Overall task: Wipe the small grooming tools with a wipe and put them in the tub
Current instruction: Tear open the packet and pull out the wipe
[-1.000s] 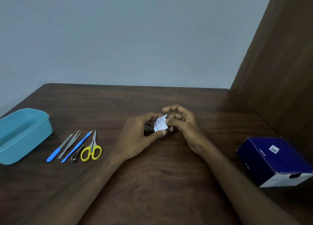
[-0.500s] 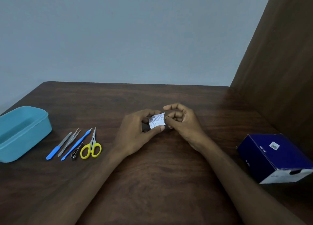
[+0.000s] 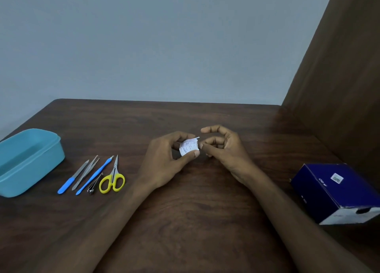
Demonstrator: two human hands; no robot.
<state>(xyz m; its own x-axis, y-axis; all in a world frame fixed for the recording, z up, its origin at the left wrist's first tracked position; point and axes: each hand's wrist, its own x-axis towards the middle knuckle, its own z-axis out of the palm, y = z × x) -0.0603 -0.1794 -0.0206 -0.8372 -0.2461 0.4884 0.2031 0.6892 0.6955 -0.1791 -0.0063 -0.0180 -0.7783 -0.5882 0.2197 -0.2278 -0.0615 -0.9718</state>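
Note:
A small white wipe packet [image 3: 188, 146] with fine print is held above the middle of the table. My left hand [image 3: 166, 161] pinches it between thumb and fingers. My right hand [image 3: 223, 147] pinches its right edge with curled fingers. On the left lie the tools: a blue-handled nail file [image 3: 72, 177], steel tweezers [image 3: 85, 174], a blue cuticle tool [image 3: 95, 175], a nail clipper [image 3: 93, 185] and yellow-handled scissors [image 3: 113, 179]. The teal tub [image 3: 47, 161] stands at the far left, with nothing visible inside.
A dark blue cardboard box [image 3: 337, 192] sits at the right edge of the wooden table [image 3: 185, 211]. A brown wooden panel [image 3: 339, 87] rises along the right side. A grey wall stands behind the table.
Both hands have lifted slightly and the packet has tilted; its top right corner now shows a small torn flap. The tools and tub have not moved.

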